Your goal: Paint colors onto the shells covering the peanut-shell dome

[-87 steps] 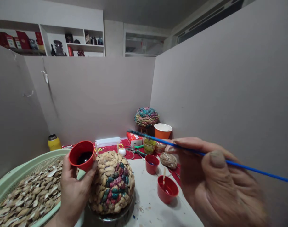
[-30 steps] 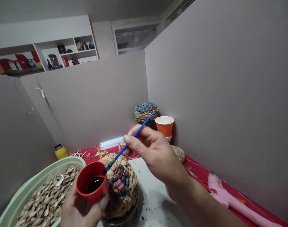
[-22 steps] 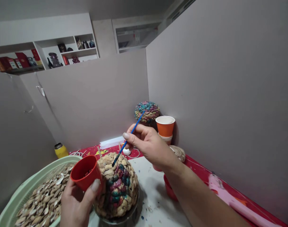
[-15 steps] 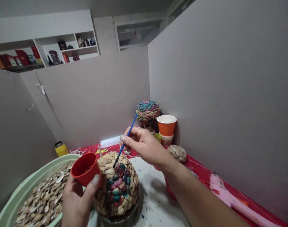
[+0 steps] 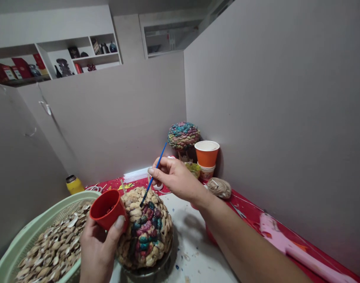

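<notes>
My left hand (image 5: 104,239) is wrapped round a small red cup (image 5: 107,212), tilted so its open mouth faces up and toward me. In my right hand (image 5: 170,175) a thin blue paintbrush (image 5: 158,165) is pinched between thumb and fingers. Its dark tip touches or nearly touches the upper front of a rounded form covered in peanut shells (image 5: 129,204). Several shells on its front are painted teal, pink and purple; those around them are bare tan. The form rests in a shallow bowl (image 5: 165,259), and the red cup is close against its left side.
A green basket (image 5: 23,239) of loose shells stands left, a yellow bottle (image 5: 74,184) behind it. At the back are a painted shell dome (image 5: 184,135) and an orange paper cup (image 5: 207,155). Twine (image 5: 219,188), scissors (image 5: 238,210) and a pink glue gun (image 5: 274,236) lie right.
The view has shifted slightly. My right hand and the paintbrush stay close to the same spot on the shell-covered form, and my left hand still holds the red cup.
</notes>
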Motion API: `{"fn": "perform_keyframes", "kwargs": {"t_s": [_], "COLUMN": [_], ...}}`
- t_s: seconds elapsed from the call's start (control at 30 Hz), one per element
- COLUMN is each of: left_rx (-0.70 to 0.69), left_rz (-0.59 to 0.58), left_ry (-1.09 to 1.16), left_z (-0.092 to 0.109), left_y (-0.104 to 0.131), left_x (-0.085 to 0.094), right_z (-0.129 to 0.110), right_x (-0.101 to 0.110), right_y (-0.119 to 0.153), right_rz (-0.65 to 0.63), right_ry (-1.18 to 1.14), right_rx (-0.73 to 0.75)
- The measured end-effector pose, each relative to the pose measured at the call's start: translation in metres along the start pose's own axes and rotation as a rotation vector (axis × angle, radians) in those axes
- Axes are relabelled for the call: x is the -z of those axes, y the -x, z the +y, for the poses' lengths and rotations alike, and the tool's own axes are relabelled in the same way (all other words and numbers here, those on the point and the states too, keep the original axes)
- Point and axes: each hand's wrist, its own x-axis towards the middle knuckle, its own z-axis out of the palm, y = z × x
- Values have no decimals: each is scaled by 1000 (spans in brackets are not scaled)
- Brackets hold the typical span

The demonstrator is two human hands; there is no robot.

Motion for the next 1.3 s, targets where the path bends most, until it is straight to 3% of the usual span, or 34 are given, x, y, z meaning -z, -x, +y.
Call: {"fn": "perform_keyframes", "kwargs": {"t_s": [0.37,0.6,0.83,1.3], "left_rx": [20,30,34,28], "left_rz": [40,37,49,38], "left_ry": [14,12,2,-6], "left_z": [-10,-10,-13,-15], "left_y": [-2,-1,-3,-3], "left_x": [-1,1,2,3], "right_z": [-8,-1,0,0], "right_x": [1,4,11,7], "right_y": [5,0,-2,-3], "right_rz": [-7,-61,-34,-87], "right_ry": [-7,1,-42,-56], "right_rx": [32,11,-30,-25]}}
